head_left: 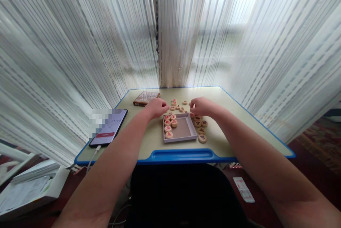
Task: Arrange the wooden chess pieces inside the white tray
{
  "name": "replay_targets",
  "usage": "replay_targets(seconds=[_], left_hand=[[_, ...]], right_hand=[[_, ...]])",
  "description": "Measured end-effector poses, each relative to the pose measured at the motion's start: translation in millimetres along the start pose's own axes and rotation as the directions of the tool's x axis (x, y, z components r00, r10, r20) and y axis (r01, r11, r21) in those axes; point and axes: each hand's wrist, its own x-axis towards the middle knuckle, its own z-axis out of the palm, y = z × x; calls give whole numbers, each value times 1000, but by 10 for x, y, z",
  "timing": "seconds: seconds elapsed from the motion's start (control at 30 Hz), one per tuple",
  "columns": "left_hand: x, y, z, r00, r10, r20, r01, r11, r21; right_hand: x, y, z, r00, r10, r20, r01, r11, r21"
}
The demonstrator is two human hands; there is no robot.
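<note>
A shallow white box tray (183,138) lies on the table with several round xiangqi pieces with red characters (167,128) along its left side. My left hand (157,107) is closed by the tray's far left corner, its fingers curled together. Near the far right corner my right hand (201,107) is closed too, its fingertips pinched above the loose pieces. What either hand holds, if anything, is hidden. Several loose pieces (177,107) lie beyond the tray between the hands. More dark-lettered pieces (201,130) are spread along the tray's right side, partly under my right hand.
A printed box lid (146,97) rests at the back left, behind my left hand. To the left lies a phone (110,128) with a white cable (92,157) plugged in. The table has a blue rim with a tray groove (182,155) at the front. Curtains hang behind.
</note>
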Motion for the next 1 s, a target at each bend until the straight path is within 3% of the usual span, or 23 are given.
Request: replay_targets(seconds=[0.1, 0.27, 0.4, 0.5, 0.63, 0.7, 0.77, 0.9, 1.0], left_hand=[[-1, -9, 26, 1000, 17, -7, -17, 999, 33], [-6, 26, 15, 1000, 17, 9, -18, 999, 32], [-9, 46, -52, 975, -173, 142, 188, 977, -103], [-17, 60, -95, 963, -227, 149, 244, 964, -110], [-23, 76, -122, 947, -241, 213, 255, 966, -38], [-15, 55, -126, 919, -267, 291, 278, 961, 3], [-6, 10, -124, 870, -321, 374, 335, 942, 28], [-21, -65, -112, 729, -415, 544, 482, 876, 23], [-51, -35, -112, 705, -386, 595, 516, 855, -56]], right_hand=[[-25, 1, -8, 994, -27, 109, 30, 999, -28], [-107, -46, -83, 985, -61, 163, 60, 998, 12], [-136, -75, -99, 971, -73, 227, 86, 995, -46], [-125, -93, -92, 976, -32, 215, 57, 992, -114], [-125, -121, -112, 997, 1, 75, 8, 993, -121], [-145, -148, -131, 1000, -5, 14, 7, 996, -93], [-169, -182, -145, 999, -25, 25, 27, 998, -65], [-181, -229, -140, 976, 5, 217, -24, 996, 85], [-141, -223, -96, 949, 64, 309, -150, 953, 263]])
